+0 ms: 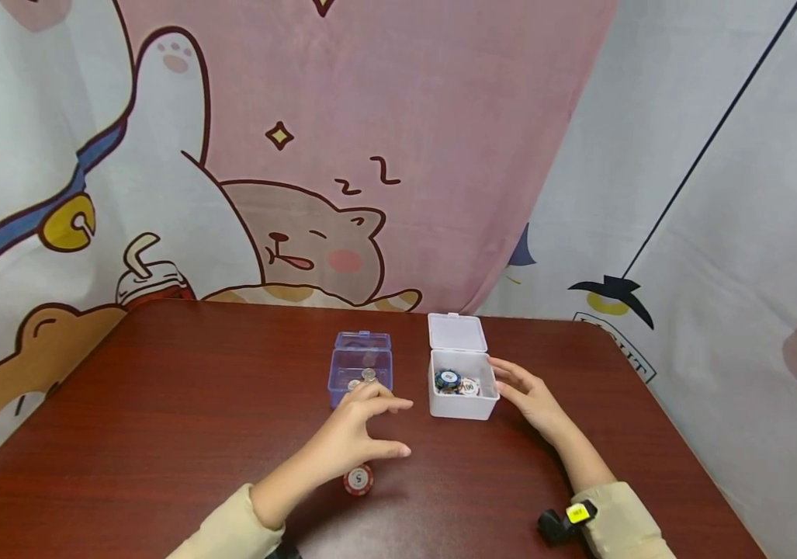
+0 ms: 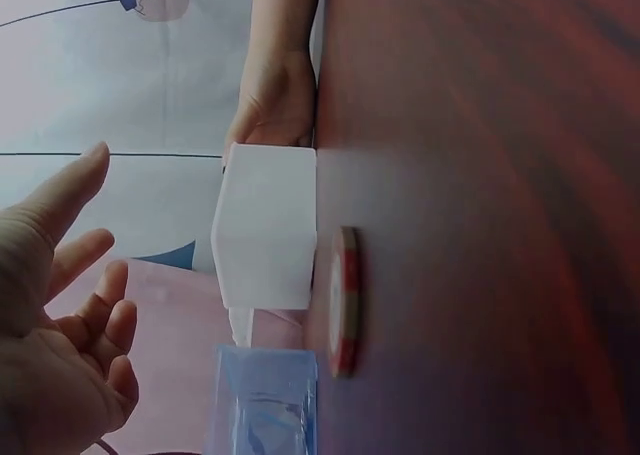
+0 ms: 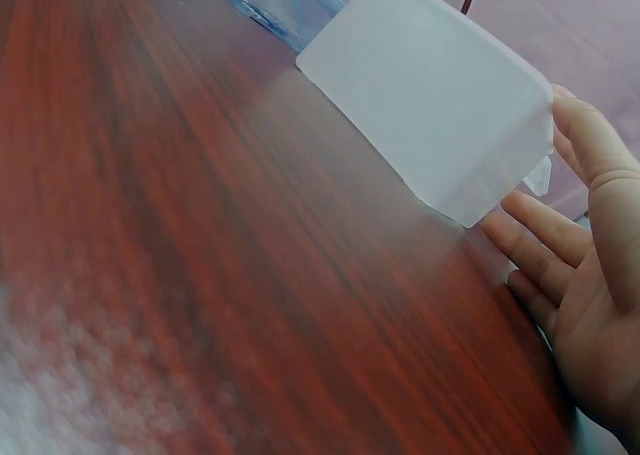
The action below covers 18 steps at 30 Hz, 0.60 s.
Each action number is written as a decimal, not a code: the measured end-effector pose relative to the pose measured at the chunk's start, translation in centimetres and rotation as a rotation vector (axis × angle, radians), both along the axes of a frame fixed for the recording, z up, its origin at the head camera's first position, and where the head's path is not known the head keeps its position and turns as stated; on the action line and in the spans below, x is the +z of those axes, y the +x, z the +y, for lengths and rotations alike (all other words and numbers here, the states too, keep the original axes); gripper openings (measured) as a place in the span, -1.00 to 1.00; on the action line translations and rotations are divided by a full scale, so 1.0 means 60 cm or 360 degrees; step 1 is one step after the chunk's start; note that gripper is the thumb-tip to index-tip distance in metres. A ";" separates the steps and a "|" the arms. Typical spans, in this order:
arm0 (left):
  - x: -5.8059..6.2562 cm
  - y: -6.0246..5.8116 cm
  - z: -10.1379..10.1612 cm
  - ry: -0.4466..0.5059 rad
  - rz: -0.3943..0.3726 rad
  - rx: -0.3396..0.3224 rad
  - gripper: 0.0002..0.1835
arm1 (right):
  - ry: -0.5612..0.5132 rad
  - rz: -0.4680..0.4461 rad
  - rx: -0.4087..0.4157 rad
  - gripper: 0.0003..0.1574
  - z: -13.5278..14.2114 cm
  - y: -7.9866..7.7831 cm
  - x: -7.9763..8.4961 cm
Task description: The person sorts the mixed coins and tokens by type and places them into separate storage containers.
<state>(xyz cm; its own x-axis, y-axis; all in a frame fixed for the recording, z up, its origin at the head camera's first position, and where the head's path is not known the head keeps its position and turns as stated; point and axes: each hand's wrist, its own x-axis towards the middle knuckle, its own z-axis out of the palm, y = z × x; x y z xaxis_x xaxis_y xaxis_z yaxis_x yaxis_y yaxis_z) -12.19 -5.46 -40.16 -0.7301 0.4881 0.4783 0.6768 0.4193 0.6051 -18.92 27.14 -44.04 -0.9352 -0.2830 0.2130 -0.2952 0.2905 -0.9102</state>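
My left hand (image 1: 345, 432) hovers over the table with thumb and fingers spread and nothing between them. Beneath its wrist side lies a red poker chip (image 1: 358, 480) marked 5; in the left wrist view the chip (image 2: 345, 300) appears edge-on, apart from the hand. A white plastic box (image 1: 463, 407) stands with its lid open, holding a dark blue chip (image 1: 448, 379) and a white chip (image 1: 470, 387). Against this box's right side rest the extended fingers of my right hand (image 1: 536, 402). Behind the left hand, an open translucent blue box (image 1: 337, 376) holds silvery coins (image 1: 368, 374), partly hidden.
Both boxes stand on a dark red-brown wooden table (image 1: 181, 435), with a gap between them. Behind the table hangs a cartoon-printed curtain (image 1: 440, 155). A black strap device with a yellow label (image 1: 578, 512) sits at the right wrist.
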 end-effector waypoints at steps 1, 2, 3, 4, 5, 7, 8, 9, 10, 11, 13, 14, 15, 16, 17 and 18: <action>-0.001 0.001 -0.004 -0.0014 -0.0007 -0.0006 -0.41 | 0.0005 0.0001 -0.0003 -0.46 0.000 0.000 0.000; -0.003 0.002 -0.007 -0.0025 -0.0019 -0.0014 -0.40 | 0.0009 0.0001 -0.0004 -0.46 0.000 0.000 0.000; -0.004 0.003 -0.011 -0.0036 -0.0034 -0.0023 -0.40 | 0.0017 0.0001 -0.0007 -0.46 0.000 0.000 0.000; -0.006 0.004 -0.014 -0.0042 -0.0048 -0.0036 -0.40 | 0.0028 0.0001 -0.0011 -0.46 0.000 0.000 0.001; -0.008 0.005 -0.018 -0.0046 -0.0061 -0.0051 -0.40 | 0.0036 0.0002 -0.0014 -0.45 0.000 0.001 0.001; -0.011 0.007 -0.025 -0.0063 -0.0090 -0.0067 -0.40 | 0.0049 0.0000 -0.0019 -0.46 0.000 0.001 0.001; -0.013 0.008 -0.029 -0.0069 -0.0108 -0.0076 -0.40 | 0.0053 0.0000 -0.0019 -0.45 0.000 0.001 0.001; -0.016 0.009 -0.033 -0.0079 -0.0118 -0.0081 -0.39 | 0.0056 0.0001 -0.0020 -0.45 0.000 0.001 0.001; -0.019 0.010 -0.037 -0.0083 -0.0130 -0.0086 -0.39 | 0.0055 0.0001 -0.0020 -0.45 0.000 0.001 0.001; -0.022 0.011 -0.041 -0.0092 -0.0150 -0.0087 -0.38 | 0.0053 0.0000 -0.0020 -0.45 0.000 0.001 0.001; -0.029 0.013 -0.048 -0.0095 -0.0180 -0.0104 -0.38 | 0.0041 0.0000 -0.0016 -0.45 0.000 0.000 0.001; -0.032 0.014 -0.051 -0.0102 -0.0205 -0.0110 -0.37 | 0.0035 0.0000 -0.0013 -0.45 0.001 0.000 0.000; -0.034 0.015 -0.054 -0.0108 -0.0223 -0.0119 -0.37 | 0.0030 0.0001 -0.0011 -0.45 0.001 0.000 0.000; -0.037 0.015 -0.056 -0.0117 -0.0241 -0.0129 -0.36 | 0.0024 0.0000 -0.0008 -0.45 0.001 0.000 0.000; -0.039 0.015 -0.058 -0.0123 -0.0262 -0.0143 -0.36 | 0.0019 0.0000 -0.0006 -0.45 0.001 -0.001 0.000; -0.041 0.015 -0.060 -0.0129 -0.0277 -0.0156 -0.36 | 0.0014 0.0001 -0.0003 -0.45 0.001 -0.001 0.000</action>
